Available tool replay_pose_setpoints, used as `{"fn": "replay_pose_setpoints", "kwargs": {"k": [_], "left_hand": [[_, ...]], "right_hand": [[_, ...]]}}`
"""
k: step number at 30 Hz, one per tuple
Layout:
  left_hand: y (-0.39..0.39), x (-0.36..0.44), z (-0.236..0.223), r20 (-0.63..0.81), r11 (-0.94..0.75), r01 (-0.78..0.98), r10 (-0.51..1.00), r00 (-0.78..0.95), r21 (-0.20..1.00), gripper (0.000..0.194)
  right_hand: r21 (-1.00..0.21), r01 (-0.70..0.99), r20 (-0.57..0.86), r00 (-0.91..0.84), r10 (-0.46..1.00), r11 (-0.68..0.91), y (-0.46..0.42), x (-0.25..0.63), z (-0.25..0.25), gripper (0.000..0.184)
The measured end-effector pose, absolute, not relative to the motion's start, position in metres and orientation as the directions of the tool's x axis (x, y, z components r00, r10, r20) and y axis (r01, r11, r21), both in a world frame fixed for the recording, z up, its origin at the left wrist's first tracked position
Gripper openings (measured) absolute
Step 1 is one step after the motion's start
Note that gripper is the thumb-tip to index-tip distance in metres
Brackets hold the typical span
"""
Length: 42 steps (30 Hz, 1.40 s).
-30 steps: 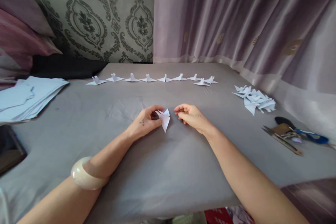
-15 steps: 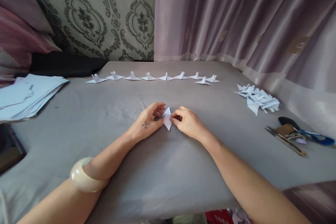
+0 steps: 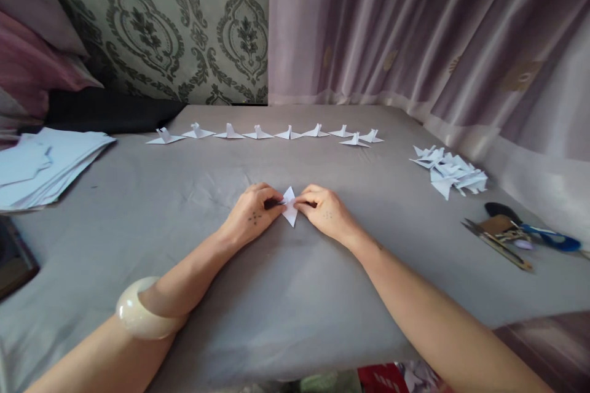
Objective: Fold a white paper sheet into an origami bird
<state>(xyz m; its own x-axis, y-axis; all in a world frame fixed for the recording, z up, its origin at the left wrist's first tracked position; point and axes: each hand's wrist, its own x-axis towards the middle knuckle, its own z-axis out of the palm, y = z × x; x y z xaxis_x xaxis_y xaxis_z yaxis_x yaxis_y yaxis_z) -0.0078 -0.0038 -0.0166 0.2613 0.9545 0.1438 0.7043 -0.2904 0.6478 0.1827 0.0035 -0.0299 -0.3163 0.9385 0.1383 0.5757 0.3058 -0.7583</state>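
Folded paper piece point(image 3: 289, 207), pinched between your left hand point(image 3: 251, 216) and right hand point(image 3: 325, 215) at the grey surface's point(image 3: 295, 307) centre: keep both grips close to the crease, press evenly, finished birds point(image 3: 265, 133) at twelve o'clock.

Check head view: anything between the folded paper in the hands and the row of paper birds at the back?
Nothing: in the head view only bare grey sheet lies between the folded paper, pinched by left hand and right hand, and the row of paper birds.
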Motion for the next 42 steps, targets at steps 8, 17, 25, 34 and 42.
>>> {"fn": "replay_pose_setpoints", "kwargs": {"k": [8, 17, 25, 34, 42], "left_hand": [[-0.004, -0.004, -0.018, 0.204, -0.385, 0.763, 0.923, 0.327, 0.519, 0.019], [-0.006, 0.001, -0.016, 0.195, -0.362, 0.754, 0.932, 0.306, 0.548, 0.018], [0.001, 0.005, -0.015, 0.206, -0.408, 0.781, 0.913, 0.352, 0.473, 0.023], [-0.006, 0.006, -0.006, 0.011, -0.122, 0.765, 0.989, 0.148, 0.633, 0.021], [-0.007, 0.012, -0.011, 0.082, -0.117, 0.814, 0.993, 0.086, 0.569, 0.017]], "right_hand": [[-0.754, 0.621, 0.076, -0.240, 0.968, 0.213, 0.001, 0.180, -0.028, 0.014], [-0.735, 0.597, 0.127, -0.345, 0.930, 0.321, 0.006, 0.179, -0.028, 0.014], [-0.744, 0.572, 0.169, -0.340, 0.925, 0.346, 0.007, 0.175, -0.025, 0.015], [-0.650, 0.654, 0.254, -0.292, 0.922, 0.386, 0.007, 0.169, -0.029, 0.014], [-0.682, 0.526, 0.306, -0.426, 0.851, 0.508, 0.014, 0.176, -0.025, 0.016]]}}
